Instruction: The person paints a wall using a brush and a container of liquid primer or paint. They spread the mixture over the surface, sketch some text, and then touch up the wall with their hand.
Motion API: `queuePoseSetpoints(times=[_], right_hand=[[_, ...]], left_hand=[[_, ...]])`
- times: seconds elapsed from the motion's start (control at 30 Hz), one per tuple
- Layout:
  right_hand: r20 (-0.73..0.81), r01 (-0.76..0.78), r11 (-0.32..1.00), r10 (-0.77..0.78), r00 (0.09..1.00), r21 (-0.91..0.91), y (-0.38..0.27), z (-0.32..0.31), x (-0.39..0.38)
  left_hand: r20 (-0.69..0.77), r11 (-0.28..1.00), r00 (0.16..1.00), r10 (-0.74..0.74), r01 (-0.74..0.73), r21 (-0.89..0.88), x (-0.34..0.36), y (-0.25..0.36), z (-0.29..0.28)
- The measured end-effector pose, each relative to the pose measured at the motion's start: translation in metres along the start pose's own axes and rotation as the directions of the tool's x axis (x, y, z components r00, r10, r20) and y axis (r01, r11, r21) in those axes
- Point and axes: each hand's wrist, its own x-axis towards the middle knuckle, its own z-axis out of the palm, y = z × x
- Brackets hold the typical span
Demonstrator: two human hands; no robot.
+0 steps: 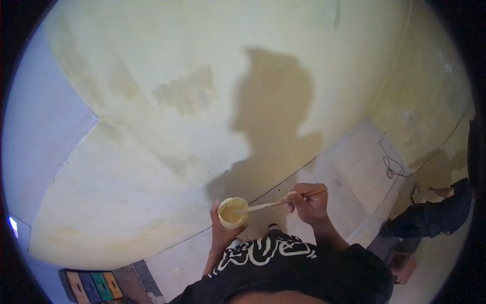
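Note:
My left hand (223,228) is closed round a small pale-yellow cup (234,218) holding yellowish paint. My right hand (309,202) grips a thin brush (277,202) by its handle, with the pale, paint-coated end in the cup's mouth. Both hands are low in the middle of the view, in front of a large pale wall (167,142) with uneven yellowish patches. My head's shadow falls on the wall just beyond the hands.
A thin cable (392,167) lies looped at the right, near what appears to be another person's dark-clothed body (430,213) and a reddish box (402,266). Floor boards (354,182) run along the wall's foot. Several coloured crates (91,283) stand at lower left.

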Motion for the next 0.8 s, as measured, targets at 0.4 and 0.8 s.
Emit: queuePoseSetpoints(times=[0.4,0.8], right_hand=[[-0.148,-0.015,0.717,0.164,0.975,0.697,0.069,-0.071,-0.010],[-0.214,0.453,0.889,-0.430,0.877,0.071,0.066,-0.017,0.062]], left_hand=[[-0.179,0.995,0.982,-0.057,0.041,-0.090,-0.009,0.004,0.022],[-0.206,0.976,0.967,-0.148,0.110,-0.187,-0.012,-0.016,0.001]])
